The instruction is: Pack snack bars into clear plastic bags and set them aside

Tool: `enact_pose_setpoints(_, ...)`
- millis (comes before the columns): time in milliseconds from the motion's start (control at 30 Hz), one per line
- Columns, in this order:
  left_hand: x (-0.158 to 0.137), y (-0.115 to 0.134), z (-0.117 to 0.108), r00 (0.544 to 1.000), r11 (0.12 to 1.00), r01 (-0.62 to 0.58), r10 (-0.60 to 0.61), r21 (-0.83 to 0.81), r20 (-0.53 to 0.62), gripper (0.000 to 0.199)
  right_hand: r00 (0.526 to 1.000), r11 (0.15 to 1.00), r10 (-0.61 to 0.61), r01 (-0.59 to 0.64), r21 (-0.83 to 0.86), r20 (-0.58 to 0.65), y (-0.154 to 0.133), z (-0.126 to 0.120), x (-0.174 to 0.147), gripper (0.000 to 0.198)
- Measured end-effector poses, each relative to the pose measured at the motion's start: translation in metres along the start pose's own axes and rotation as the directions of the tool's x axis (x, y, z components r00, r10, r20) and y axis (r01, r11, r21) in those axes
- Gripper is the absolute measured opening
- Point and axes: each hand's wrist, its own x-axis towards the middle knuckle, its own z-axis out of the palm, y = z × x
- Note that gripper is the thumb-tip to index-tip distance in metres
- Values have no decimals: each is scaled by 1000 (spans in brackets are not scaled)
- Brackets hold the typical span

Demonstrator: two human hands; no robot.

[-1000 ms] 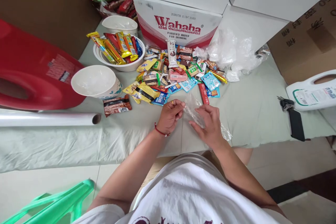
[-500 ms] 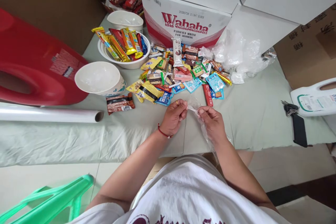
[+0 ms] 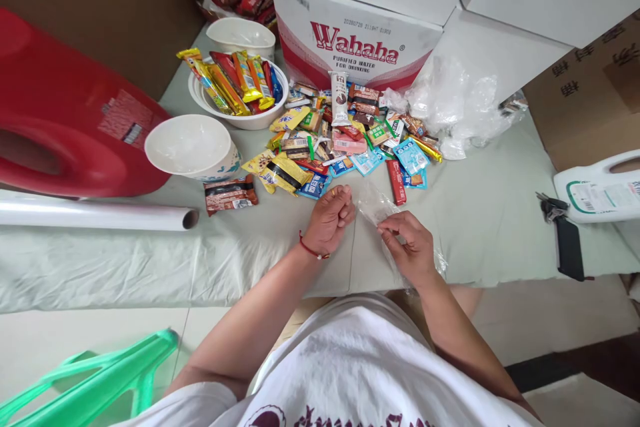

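A clear plastic bag is pinched between the thumb and fingers of my right hand; its far end spreads above the fingers and the rest trails down past the wrist. My left hand is closed, thumb against curled fingers, apart from the bag, and nothing shows in it. Just beyond both hands lies a heap of wrapped snacks. At the heap's near side are a blue packet, nearest my left hand, and a red snack bar, just past the bag.
Crumpled clear bags lie behind on the right, beside a Wahaha box. To the left are a bowl of snack bars, a paper bowl, a film roll and a red jug. A white bottle stands right.
My left hand has come off the bag and now sits slightly apart from it. The bag's far end has opened out flatter, while my right hand keeps its pinch slightly lower.
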Motion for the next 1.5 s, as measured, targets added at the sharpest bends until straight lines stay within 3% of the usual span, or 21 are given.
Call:
enact_pose_setpoints(200,-2,-1,2,998,995,55,-58,88,34,42,991,997,46,-52,-49,-125,2,-5,-4,10)
enact_pose_setpoints(400,-5,1,4,993,981,104,-111,161,38,52,994,978,-110,102,-182,-30,7,-2,-10,20)
enact_pose_setpoints(500,-7,5,2,981,972,151,-170,182,95,45,988,964,-154,149,-222,-7,9,-1,-14,23)
enact_pose_setpoints(667,-7,5,1,969,964,195,-218,181,117,34,986,958,-164,158,-240,-6,14,-3,-20,24)
enact_pose_setpoints(900,-9,5,3,949,943,225,-269,244,164,44,986,950,-164,155,-270,-8,18,-3,-23,22)
enact_pose_setpoints(1033,-10,6,1,927,922,232,-307,309,217,40,987,951,-161,155,-268,2,18,-3,-22,22)
enact_pose_setpoints(1267,-9,7,-3,941,934,219,-279,282,193,37,995,980,-85,73,-187,-56,14,-7,-25,18)
enact_pose_setpoints(1500,-8,6,-2,942,934,229,-283,273,178,44,990,994,102,-98,54,-92,3,-14,-29,4)
